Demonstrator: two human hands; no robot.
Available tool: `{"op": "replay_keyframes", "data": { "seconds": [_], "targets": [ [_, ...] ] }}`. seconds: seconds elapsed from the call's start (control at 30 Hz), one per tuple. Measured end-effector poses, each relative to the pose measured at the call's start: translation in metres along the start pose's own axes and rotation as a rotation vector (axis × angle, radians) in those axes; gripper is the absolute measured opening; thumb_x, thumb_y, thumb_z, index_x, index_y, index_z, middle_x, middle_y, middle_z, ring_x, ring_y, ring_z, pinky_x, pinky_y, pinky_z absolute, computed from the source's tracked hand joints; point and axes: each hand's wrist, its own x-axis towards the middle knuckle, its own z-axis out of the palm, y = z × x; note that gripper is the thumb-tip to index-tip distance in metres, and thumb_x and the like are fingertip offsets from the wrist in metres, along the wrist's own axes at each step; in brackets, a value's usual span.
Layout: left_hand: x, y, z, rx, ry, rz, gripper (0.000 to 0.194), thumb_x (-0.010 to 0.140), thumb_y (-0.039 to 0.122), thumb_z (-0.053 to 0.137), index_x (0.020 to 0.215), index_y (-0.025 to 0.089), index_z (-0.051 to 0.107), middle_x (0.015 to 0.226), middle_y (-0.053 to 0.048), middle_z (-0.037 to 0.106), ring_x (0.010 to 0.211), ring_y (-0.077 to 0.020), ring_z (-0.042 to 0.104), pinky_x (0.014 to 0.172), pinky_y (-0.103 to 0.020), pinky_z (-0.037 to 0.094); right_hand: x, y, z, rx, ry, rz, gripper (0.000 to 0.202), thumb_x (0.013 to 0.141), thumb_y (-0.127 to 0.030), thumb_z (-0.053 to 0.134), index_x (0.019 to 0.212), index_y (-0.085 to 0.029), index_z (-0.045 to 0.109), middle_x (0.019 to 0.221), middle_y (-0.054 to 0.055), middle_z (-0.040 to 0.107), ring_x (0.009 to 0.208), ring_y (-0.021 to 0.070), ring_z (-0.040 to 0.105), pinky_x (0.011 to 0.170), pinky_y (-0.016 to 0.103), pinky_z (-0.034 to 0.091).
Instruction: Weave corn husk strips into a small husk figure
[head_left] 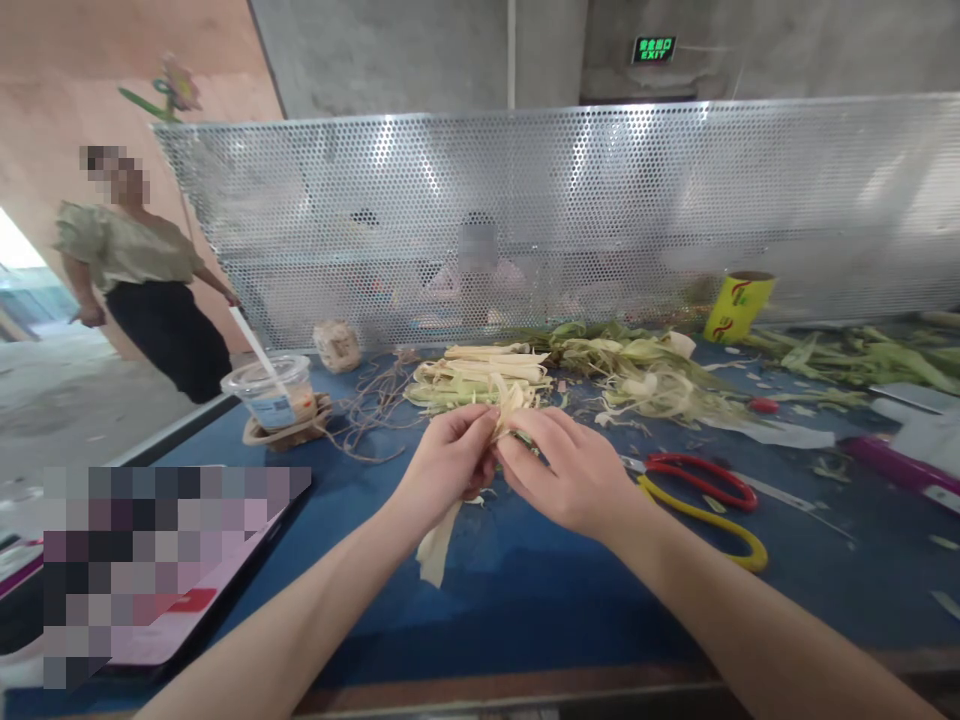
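Both my hands meet over the middle of the blue table, fingers pinched round a pale strip of corn husk [507, 402]. My left hand [459, 446] grips it from the left, and my right hand [564, 465] closes on it from the right. Part of the husk sticks up between the fingertips; the palms hide the rest. Another husk strip [436, 548] hangs or lies below my left hand; I cannot tell whether it joins the held piece. Just behind my hands lies a pile of trimmed corn husks [480, 375].
Scissors with red and yellow handles [701, 505] lie beside my right forearm. A lidded cup [274, 400] with a straw, tangled twine [379, 400] and a tablet-like device [225, 560] are left. Loose husks [652, 380] and a yellow tube [739, 308] stand before the perforated metal screen [480, 180].
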Motion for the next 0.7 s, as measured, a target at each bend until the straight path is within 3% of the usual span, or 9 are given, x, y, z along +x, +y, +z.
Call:
{"op": "replay_keyframes", "data": {
  "seconds": [0.13,0.37,0.53,0.7],
  "targets": [
    [-0.001,0.0,0.001,0.023,-0.011,0.004,0.023,0.079,0.033,0.046,0.062,0.017,0.047,0.037,0.008,0.038,0.027,-0.0022,0.028,0.027,-0.011,0.017,-0.002,0.003,0.005,0.181,-0.06,-0.025,0.014,0.082,-0.015,0.043,0.084,-0.014,0.057,0.096,0.012,0.06,0.084,0.0193,0.056,0.071,0.03,0.048],
    [-0.003,0.003,0.006,0.014,-0.01,0.085,0.023,0.08,0.033,0.046,0.063,0.017,0.047,0.042,0.008,0.038,0.03,-0.0018,0.027,0.029,-0.012,0.018,0.001,0.004,0.007,0.565,0.092,0.292,0.011,0.082,-0.013,0.044,0.081,-0.019,0.053,0.088,0.005,0.061,0.088,0.0148,0.056,0.08,0.029,0.046],
    [-0.004,0.001,0.007,0.152,0.089,0.205,0.023,0.08,0.029,0.046,0.093,0.019,0.061,0.046,0.007,0.036,0.035,-0.0047,0.034,0.031,-0.014,0.025,0.003,0.004,0.007,0.611,0.12,0.437,0.012,0.081,-0.012,0.045,0.077,-0.019,0.054,0.084,0.005,0.061,0.086,0.0152,0.057,0.08,0.03,0.045],
    [0.001,-0.006,0.002,0.258,0.214,0.342,0.025,0.077,0.032,0.052,0.094,0.021,0.066,0.065,0.0,0.051,0.036,-0.0036,0.037,0.032,-0.018,0.031,0.006,0.003,0.009,0.684,0.117,0.544,0.012,0.079,-0.013,0.046,0.074,-0.019,0.055,0.08,0.004,0.062,0.08,0.0151,0.058,0.075,0.029,0.046]
  ]
}}
